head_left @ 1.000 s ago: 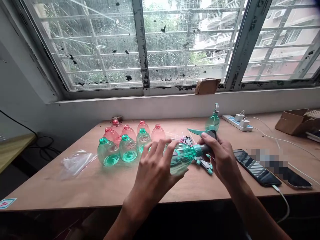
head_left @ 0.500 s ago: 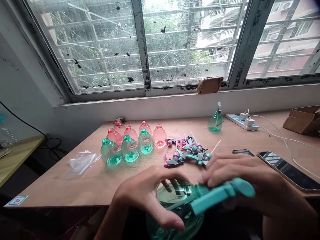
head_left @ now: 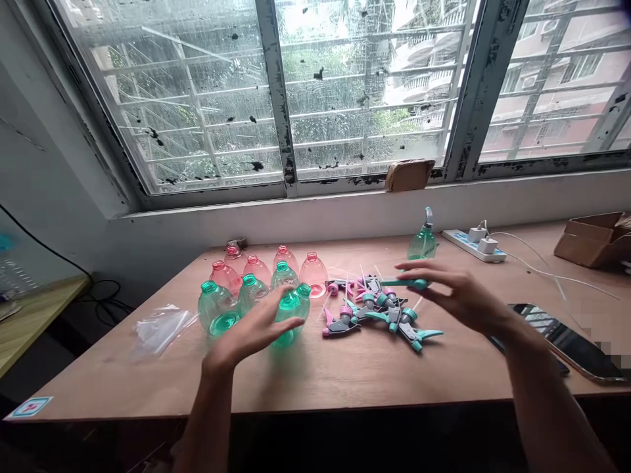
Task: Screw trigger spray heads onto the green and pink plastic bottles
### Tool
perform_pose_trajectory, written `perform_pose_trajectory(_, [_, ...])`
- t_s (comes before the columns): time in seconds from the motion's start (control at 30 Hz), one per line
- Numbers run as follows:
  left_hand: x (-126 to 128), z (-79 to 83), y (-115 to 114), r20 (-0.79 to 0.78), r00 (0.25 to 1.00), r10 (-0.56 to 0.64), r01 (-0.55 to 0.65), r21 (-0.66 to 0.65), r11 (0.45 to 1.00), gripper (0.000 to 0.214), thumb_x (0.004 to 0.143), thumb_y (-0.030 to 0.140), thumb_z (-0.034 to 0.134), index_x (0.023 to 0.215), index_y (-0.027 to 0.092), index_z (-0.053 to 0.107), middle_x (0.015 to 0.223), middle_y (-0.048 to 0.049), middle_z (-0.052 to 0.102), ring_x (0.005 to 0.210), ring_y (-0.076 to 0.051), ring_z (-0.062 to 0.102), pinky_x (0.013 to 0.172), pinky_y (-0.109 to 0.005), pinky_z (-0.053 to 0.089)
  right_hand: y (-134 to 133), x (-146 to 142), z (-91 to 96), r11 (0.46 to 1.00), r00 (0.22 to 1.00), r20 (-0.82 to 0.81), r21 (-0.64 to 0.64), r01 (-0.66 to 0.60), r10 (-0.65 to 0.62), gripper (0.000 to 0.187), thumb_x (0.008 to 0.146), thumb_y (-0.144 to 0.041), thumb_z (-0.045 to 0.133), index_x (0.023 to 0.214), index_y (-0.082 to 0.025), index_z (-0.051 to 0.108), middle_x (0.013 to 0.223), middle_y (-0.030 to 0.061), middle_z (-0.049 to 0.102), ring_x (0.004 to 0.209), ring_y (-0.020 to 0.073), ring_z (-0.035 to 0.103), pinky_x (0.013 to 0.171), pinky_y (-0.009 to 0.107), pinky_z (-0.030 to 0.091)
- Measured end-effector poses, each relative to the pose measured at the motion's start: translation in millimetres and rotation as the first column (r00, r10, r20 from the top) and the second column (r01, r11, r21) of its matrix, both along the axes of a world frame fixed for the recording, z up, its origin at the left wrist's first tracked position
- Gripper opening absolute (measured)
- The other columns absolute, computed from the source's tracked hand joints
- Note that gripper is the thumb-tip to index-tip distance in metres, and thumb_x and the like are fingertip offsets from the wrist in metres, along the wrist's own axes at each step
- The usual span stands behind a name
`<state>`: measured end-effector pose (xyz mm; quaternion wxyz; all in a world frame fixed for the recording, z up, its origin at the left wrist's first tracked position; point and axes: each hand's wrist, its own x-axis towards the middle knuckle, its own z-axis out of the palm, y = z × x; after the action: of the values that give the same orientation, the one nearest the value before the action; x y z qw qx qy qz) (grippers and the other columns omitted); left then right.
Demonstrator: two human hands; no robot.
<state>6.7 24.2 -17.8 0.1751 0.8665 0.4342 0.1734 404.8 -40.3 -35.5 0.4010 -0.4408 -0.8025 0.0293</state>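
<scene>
My left hand point(head_left: 246, 334) cups a green plastic bottle point(head_left: 292, 310) without a cap. The bottle leans on the table beside a cluster of several green and pink bottles point(head_left: 256, 286). My right hand point(head_left: 461, 299) pinches a teal spray trigger head point(head_left: 411, 284) between thumb and fingers. It hovers just above a pile of several teal and pink trigger heads point(head_left: 379, 312) in the middle of the wooden table point(head_left: 345, 368).
A green spray bottle with its head fitted point(head_left: 422, 240) stands at the back. A power strip point(head_left: 473, 244) with chargers, two phones point(head_left: 566, 341) and a cardboard box point(head_left: 591, 238) lie to the right. A clear plastic bag point(head_left: 160, 325) lies at the left.
Both hands held the bottle with the trigger head close to my body. Now they are apart: the bottle is by the cluster, and the trigger head is over the pile.
</scene>
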Motion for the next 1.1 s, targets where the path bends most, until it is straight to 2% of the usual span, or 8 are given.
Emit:
perform_pose_trajectory(0.27, [11,-23.8,25,0.047,0.99,0.134,-0.141,0.201,0.969,0.052,0.101,0.043,0.062,0.149,0.029,0.047,0.143,-0.0109,0.054,0.143,-0.036,0.049,0.117,-0.049,0.043,64,-29,-64.4,0.968,0.978,0.204,-0.249,0.013,0.04,0.044,0.107,-0.031,0.048,0.15,-0.028,0.06,0.171,0.0146,0.037,0.157,0.0361,0.033,0.125,0.057,0.034])
perform_pose_trajectory(0.4, [15,-36.9,35,0.073,0.976,0.204,-0.216,0.248,0.944,0.051,0.102,0.033,0.06,0.149,0.021,0.044,0.146,-0.0175,0.055,0.143,-0.038,0.051,0.114,-0.051,0.047,74,-39,-73.6,0.949,0.949,0.298,-0.315,-0.001,0.099,0.067,0.096,-0.059,0.066,0.156,-0.034,0.052,0.176,0.0108,0.029,0.161,0.0382,0.021,0.127,0.058,0.024])
perform_pose_trajectory(0.53, [22,-47.9,45,0.136,0.955,0.265,-0.295,0.322,0.899,0.06,0.101,0.019,0.057,0.156,0.017,0.033,0.152,-0.0224,0.05,0.145,-0.041,0.05,0.113,-0.053,0.049,101,-30,-58.6,0.955,0.94,0.338,-0.289,0.066,0.037,0.083,0.089,-0.069,0.07,0.16,-0.035,0.045,0.174,0.0087,0.033,0.159,0.0335,0.028,0.127,0.05,0.031])
perform_pose_trajectory(0.63, [24,-47.7,46,0.176,0.949,0.261,-0.31,0.383,0.87,0.07,0.097,0.008,0.055,0.16,0.019,0.028,0.161,-0.0224,0.041,0.153,-0.041,0.04,0.116,-0.055,0.047,134,-7,-32.7,0.944,0.929,0.28,-0.154,0.293,-0.243,0.069,0.103,-0.055,0.058,0.163,-0.026,0.04,0.177,0.0132,0.02,0.162,0.0303,0.017,0.131,0.05,0.021])
perform_pose_trajectory(0.7, [25,-43.0,43,0.187,0.957,0.224,-0.284,0.419,0.862,0.074,0.096,0.005,0.055,0.161,0.024,0.026,0.165,-0.0184,0.036,0.156,-0.038,0.035,0.118,-0.054,0.045,157,14,-13.6,0.862,0.856,0.182,-0.072,0.502,-0.483,0.066,0.104,-0.045,0.061,0.162,-0.02,0.039,0.177,0.0177,0.016,0.162,0.0358,0.013,0.13,0.058,0.018])
perform_pose_trajectory(0.77, [24,-36.3,38,0.191,0.966,0.173,-0.243,0.45,0.859,0.074,0.096,0.005,0.057,0.161,0.026,0.026,0.166,-0.0158,0.036,0.158,-0.036,0.033,0.12,-0.054,0.044,172,37,2.2,0.731,0.733,0.076,-0.056,0.68,-0.676,0.055,0.101,-0.033,0.069,0.152,-0.024,0.051,0.168,0.0132,0.039,0.149,0.0412,0.041,0.119,0.069,0.035])
perform_pose_trajectory(0.9, [24,-22.0,26,0.214,0.973,0.082,-0.181,0.501,0.846,0.062,0.1,0.01,0.057,0.156,0.027,0.034,0.164,-0.0143,0.042,0.157,-0.035,0.035,0.122,-0.056,0.042,179,71,19.7,0.569,0.568,-0.06,-0.182,0.802,-0.821,0.031,0.103,-0.03,0.067,0.133,-0.022,0.065,0.14,0.0106,0.066,0.113,0.0283,0.07,0.095,0.05,0.06])
perform_pose_trajectory(1.1, [30,-6.0,7,0.311,0.95,-0.017,-0.17,0.563,0.809,0.033,0.107,0.016,0.05,0.139,0.024,0.051,0.155,-0.0133,0.054,0.146,-0.03,0.052,0.115,-0.05,0.05,160,60,42.1,0.689,0.628,-0.283,-0.26,0.677,-0.725,0.031,0.103,-0.031,0.068,0.132,-0.022,0.065,0.137,0.0104,0.067,0.11,0.0279,0.071,0.092,0.049,0.061])
